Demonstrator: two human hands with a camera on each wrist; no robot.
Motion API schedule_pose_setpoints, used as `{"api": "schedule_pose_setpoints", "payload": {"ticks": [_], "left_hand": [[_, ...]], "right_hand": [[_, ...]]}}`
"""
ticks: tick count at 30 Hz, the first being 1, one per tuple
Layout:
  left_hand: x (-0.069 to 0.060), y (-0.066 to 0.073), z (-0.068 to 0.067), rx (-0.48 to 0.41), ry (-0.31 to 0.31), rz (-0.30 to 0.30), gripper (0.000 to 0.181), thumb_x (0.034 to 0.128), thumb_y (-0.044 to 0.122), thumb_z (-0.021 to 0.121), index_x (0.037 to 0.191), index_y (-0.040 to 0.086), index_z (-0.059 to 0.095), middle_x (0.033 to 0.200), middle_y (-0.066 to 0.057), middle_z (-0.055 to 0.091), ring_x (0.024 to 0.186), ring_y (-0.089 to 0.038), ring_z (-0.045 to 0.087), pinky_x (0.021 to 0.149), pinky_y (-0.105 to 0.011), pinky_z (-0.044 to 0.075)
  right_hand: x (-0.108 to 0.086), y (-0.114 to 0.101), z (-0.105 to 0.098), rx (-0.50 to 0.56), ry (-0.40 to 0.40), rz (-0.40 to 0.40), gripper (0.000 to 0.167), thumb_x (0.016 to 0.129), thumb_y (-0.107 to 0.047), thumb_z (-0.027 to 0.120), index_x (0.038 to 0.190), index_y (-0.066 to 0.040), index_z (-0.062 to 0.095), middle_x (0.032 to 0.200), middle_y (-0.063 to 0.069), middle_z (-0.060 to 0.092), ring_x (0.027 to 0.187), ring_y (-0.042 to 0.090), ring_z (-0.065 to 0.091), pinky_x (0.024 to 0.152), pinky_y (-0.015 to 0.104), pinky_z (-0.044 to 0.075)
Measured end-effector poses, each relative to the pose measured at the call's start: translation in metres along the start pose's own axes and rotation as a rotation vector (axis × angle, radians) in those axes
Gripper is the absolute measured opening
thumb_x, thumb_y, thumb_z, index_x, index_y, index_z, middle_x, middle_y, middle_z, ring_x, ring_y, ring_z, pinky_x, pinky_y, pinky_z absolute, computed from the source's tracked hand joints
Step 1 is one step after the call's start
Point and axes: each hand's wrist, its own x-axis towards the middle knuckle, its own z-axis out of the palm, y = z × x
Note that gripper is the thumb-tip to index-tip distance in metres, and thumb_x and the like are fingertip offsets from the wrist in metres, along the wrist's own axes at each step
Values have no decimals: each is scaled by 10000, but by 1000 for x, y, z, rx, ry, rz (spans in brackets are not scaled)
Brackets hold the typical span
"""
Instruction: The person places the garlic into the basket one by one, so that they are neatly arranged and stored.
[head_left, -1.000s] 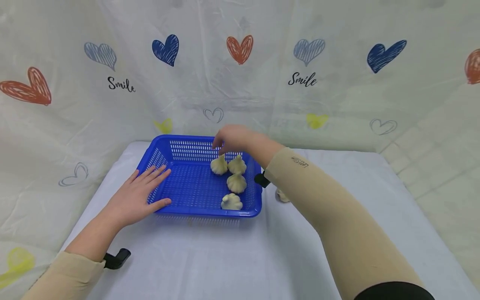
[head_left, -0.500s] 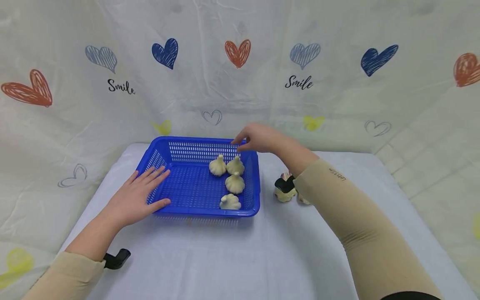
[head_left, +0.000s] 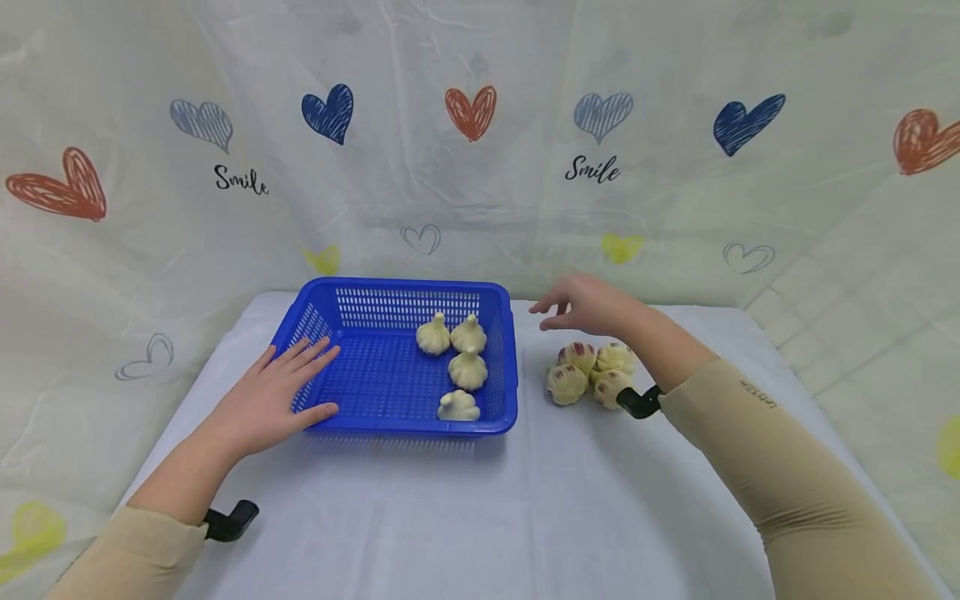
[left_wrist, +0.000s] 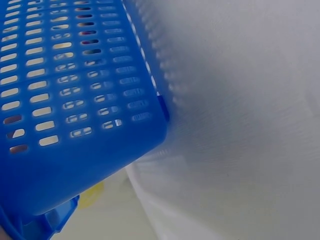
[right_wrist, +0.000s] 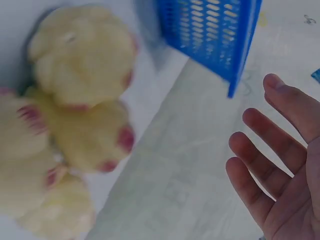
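In the head view a blue basket [head_left: 390,425] holds several white garlic bulbs [head_left: 467,369] along its right side. My left hand [head_left: 266,398] rests with spread fingers over the basket's left rim. To the right of the basket, several purple-marked bulbs [head_left: 567,384] lie grouped on the white cloth. My right hand [head_left: 592,306] is in the air just behind that group, fingers loosely bent and holding nothing. The right wrist view shows the same empty hand [right_wrist: 285,155], with purple-marked bulbs [right_wrist: 85,55] at the left. The basket's slotted wall [left_wrist: 75,165] fills the left wrist view's left side.
A white cloth [head_left: 450,517] covers the table. Behind it hangs a pale curtain [head_left: 525,242] printed with hearts and the word Smile. Dark wrist mounts [head_left: 639,402] stick out by both sleeves.
My right hand has moved from above the bulbs in the basket out to the right, beyond the basket, uncovering the purple-marked bulbs. The left hand has stayed on the rim.
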Motion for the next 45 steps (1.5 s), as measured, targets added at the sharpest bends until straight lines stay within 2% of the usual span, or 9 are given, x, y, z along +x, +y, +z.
{"api": "schedule_pose_setpoints", "payload": {"ticks": [6, 10, 15, 19, 24, 28, 36, 45], "left_hand": [[-2, -1, -1, -32, -7, 13, 879, 903, 678, 543, 1592, 221, 243, 1641, -85, 213, 1504, -367, 139, 1191, -606, 44], [-1, 0, -2, -38, -21, 12, 884, 896, 654, 580, 1590, 219, 249, 1644, -83, 203, 1505, -367, 133, 1185, -619, 62], [-1, 0, -5, -21, -46, -4, 887, 890, 672, 573, 1589, 228, 253, 1651, -68, 182, 1508, -363, 121, 1189, -611, 62], [0, 0, -7, 1, -45, -1, 890, 885, 684, 568, 1586, 228, 263, 1648, -75, 192, 1506, -366, 126, 1189, -607, 87], [1, 0, -5, 5, -41, 0, 889, 886, 681, 569, 1585, 222, 269, 1647, -82, 194, 1506, -371, 122, 1195, -597, 57], [1, -1, -3, 1, -40, 0, 875, 893, 678, 560, 1586, 232, 265, 1649, -75, 188, 1510, -361, 112, 1205, -563, -13], [1, 1, -4, 16, -18, 17, 841, 912, 661, 545, 1585, 239, 269, 1646, -64, 202, 1505, -363, 138, 1197, -593, 49], [0, 1, -4, 16, -6, 13, 859, 901, 725, 482, 1583, 247, 272, 1645, -55, 209, 1506, -356, 140, 1196, -593, 68]], "right_hand": [[-34, 30, 9, -1, 18, 38, 291, 892, -225, 758, 1178, -171, 751, 1097, -9, 713, 924, 154, 662, 781, 365, 553], [-55, 46, 16, 0, 8, 93, 311, 896, -232, 750, 1197, -154, 739, 1129, 11, 718, 936, 168, 650, 791, 385, 546], [-76, 55, 23, 22, 4, 176, 351, 901, -304, 737, 1224, -167, 725, 1176, 46, 697, 973, 194, 624, 798, 393, 525], [-87, 57, 27, 40, 3, 214, 378, 901, -370, 728, 1230, -184, 724, 1191, 52, 688, 959, 190, 610, 755, 361, 518], [-95, 58, 33, 47, -6, 234, 427, 888, -402, 731, 1240, -161, 715, 1176, 61, 692, 921, 175, 611, 734, 347, 522], [-97, 59, 40, 13, -13, 243, 443, 878, -418, 737, 1229, -147, 718, 1239, 101, 672, 938, 183, 618, 758, 371, 527], [-98, 56, 52, -26, -20, 276, 460, 869, -466, 732, 1193, -138, 734, 1234, 120, 676, 1164, 361, 600, 930, 536, 503], [-96, 56, 61, -41, -36, 263, 426, 869, -468, 734, 1151, -149, 751, 1144, 54, 711, 1132, 336, 626, 922, 527, 513]]}}
